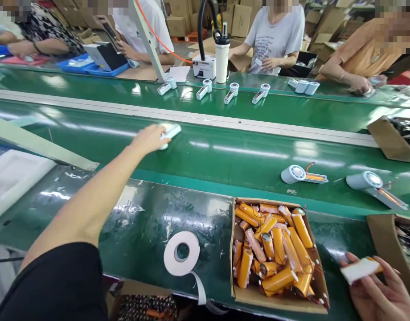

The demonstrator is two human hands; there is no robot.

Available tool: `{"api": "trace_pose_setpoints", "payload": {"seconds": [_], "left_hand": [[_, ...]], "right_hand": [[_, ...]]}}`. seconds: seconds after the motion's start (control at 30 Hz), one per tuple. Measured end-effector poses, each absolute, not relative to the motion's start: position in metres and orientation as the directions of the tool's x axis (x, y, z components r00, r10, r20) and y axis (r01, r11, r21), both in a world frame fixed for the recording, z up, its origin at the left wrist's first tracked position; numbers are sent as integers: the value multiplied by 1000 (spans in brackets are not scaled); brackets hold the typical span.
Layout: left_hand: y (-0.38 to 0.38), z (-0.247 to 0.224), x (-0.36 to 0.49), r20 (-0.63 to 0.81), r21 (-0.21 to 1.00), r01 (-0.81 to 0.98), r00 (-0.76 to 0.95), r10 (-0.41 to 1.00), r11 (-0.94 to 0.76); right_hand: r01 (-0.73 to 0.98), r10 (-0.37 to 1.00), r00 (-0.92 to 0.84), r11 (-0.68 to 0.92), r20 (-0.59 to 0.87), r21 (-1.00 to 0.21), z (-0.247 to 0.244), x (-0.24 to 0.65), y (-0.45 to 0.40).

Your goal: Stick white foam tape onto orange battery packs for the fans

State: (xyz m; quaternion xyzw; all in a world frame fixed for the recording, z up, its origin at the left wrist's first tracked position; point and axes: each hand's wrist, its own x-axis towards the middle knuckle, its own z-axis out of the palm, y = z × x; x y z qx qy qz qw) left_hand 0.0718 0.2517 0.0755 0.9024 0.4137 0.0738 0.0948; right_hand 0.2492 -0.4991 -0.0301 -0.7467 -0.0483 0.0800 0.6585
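Observation:
My left hand reaches far out over the green conveyor belt, its fingers closed on a light-blue fan housing, slightly blurred. Low at the right, my right hand pinches an orange battery with a white strip of tape across it. Between my arms stands a cardboard box full of orange wrapped batteries with thin wires. A roll of white tape lies flat on the bench, its loose end over the edge. Two light-blue handheld fans with open handles lie on the belt.
Several fan housings sit along the far belt, beyond a pale divider rail. Co-workers work opposite, near a white tumbler. Cardboard boxes flank the right side; a slanted metal post stands left.

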Motion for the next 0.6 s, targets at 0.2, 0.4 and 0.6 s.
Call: {"api": "trace_pose_setpoints", "payload": {"seconds": [0.2,0.4,0.6], "left_hand": [[92,65,147,-22,37,-21,1000,-22,-999],[38,71,201,-89,1,-46,995,-46,-999],[49,74,193,-14,10,-51,999,-51,-999]], "right_hand": [[18,276,959,172,66,-985,62,271,-371],[189,671,688,201,275,-961,111,303,-239],[243,805,555,86,211,-966,91,321,-186]]}}
